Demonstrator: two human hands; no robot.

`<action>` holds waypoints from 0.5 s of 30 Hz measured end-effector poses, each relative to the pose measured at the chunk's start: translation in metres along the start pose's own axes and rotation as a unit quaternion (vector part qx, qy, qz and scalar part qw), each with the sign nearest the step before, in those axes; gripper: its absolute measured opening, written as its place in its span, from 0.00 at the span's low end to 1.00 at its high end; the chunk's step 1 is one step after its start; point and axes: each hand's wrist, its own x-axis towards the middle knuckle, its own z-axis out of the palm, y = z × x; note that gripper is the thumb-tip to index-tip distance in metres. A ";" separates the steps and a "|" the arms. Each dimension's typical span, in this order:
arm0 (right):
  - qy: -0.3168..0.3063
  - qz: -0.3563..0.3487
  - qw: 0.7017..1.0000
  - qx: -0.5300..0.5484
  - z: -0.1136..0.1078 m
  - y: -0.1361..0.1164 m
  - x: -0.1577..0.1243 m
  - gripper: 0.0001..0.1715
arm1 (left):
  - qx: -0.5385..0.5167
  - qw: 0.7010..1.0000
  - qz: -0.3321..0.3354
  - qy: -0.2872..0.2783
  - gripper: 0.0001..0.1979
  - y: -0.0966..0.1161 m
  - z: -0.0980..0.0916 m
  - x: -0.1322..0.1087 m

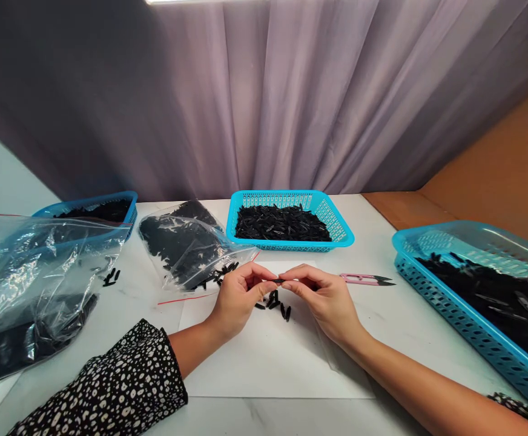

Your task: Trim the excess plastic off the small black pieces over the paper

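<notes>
White paper (273,357) underlies both hands' fingers (264,283) pinching one black piece (278,281).

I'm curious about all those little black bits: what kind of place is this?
Probably a small hand-assembly workbench: turquoise plastic mesh baskets heaped with small black plastic pieces, clear plastic bags holding more, and pink metal thread snips by the white paper sheet.

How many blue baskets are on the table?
3. One blue plastic mesh basket back left, partly behind a clear plastic bag; one back centre; one at the right edge. None seems hidden.
</notes>
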 end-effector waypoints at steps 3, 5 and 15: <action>0.001 -0.009 1.000 0.001 0.000 -0.001 0.000 0.04 | 0.002 1.000 -0.002 0.003 0.06 0.000 0.000 0.000; -0.002 -0.013 1.000 -0.004 0.000 -0.001 0.000 0.05 | -0.003 1.000 -0.002 0.004 0.07 0.000 0.000 0.000; -0.010 -0.025 0.999 -0.018 0.000 0.001 -0.001 0.10 | -0.010 1.000 -0.001 0.002 0.07 -0.001 0.001 0.001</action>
